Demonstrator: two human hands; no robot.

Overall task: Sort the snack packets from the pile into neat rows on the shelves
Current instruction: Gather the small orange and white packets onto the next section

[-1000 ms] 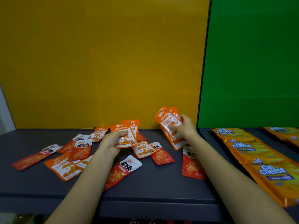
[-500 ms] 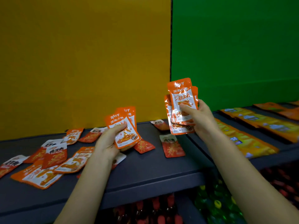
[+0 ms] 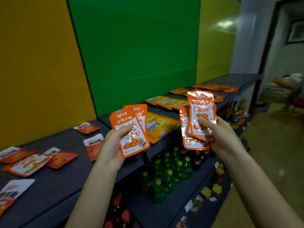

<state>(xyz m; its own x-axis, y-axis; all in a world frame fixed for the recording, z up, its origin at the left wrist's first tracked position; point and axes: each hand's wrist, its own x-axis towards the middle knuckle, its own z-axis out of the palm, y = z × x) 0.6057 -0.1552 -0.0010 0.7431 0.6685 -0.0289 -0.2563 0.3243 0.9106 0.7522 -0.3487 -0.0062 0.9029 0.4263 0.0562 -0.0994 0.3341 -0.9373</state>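
Note:
My left hand [image 3: 113,146] holds a small fan of orange snack packets [image 3: 131,130] upright in front of the shelf edge. My right hand [image 3: 222,134] grips a thicker stack of the same orange packets [image 3: 199,116], thumb pressed on the front one. Both bundles are lifted off the dark grey shelf [image 3: 57,183]. Loose red and orange packets [image 3: 31,163] remain scattered on the shelf at the left. Rows of yellow-orange Cal Cheese packets [image 3: 158,127] lie on the shelf section behind my hands, to the right.
Green bottles [image 3: 166,175] and red bottles [image 3: 120,213] stand on lower shelves under my hands. More orange packets [image 3: 215,87] lie at the far right shelf end. Yellow and green panels back the shelf. Open floor and a doorway are at the right.
Both hands have lifted their packet bundles off the shelf and carried them rightward. The view has swung right, so the loose pile now sits at the left and the lower shelves show.

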